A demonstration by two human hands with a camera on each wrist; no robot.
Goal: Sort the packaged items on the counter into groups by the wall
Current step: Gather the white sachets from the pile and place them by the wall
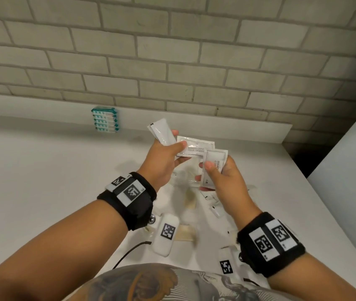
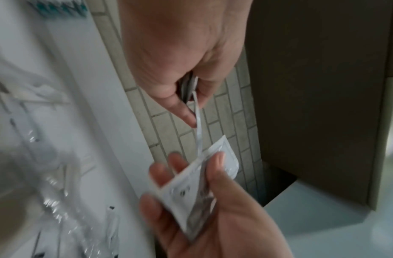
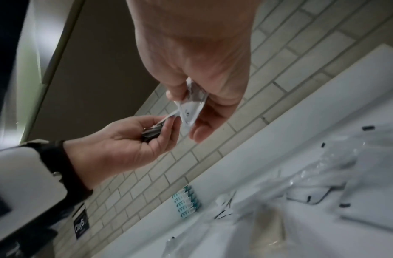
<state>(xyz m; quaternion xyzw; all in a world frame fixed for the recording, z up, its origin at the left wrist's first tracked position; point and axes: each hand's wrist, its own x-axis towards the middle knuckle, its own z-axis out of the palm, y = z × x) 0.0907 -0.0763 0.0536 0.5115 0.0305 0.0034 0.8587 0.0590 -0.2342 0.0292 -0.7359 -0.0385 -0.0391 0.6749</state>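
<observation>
Both hands are raised above the white counter [image 1: 42, 170]. My left hand [image 1: 178, 139] pinches white sachets: one tall sachet [image 1: 161, 131] behind the fingers and a flat printed sachet [image 1: 194, 146] under the thumb. Seen edge-on in the left wrist view, these sachets [image 2: 187, 89] sit between thumb and fingers. My right hand [image 1: 205, 170] grips a white shampoo sachet [image 1: 215, 164], whose top overlaps the flat sachet's corner. The right wrist view shows this shampoo sachet [image 3: 191, 108] in my right hand [image 3: 186, 111]. A stack of teal-and-white packets [image 1: 105, 119] stands by the brick wall.
A loose pile of clear-wrapped and white packaged items [image 1: 190, 203] lies on the counter under my hands. A low white ledge [image 1: 248, 124] runs along the wall. A tall white panel [image 1: 346, 148] stands at the right, with a dark gap [image 1: 298, 155] beside it.
</observation>
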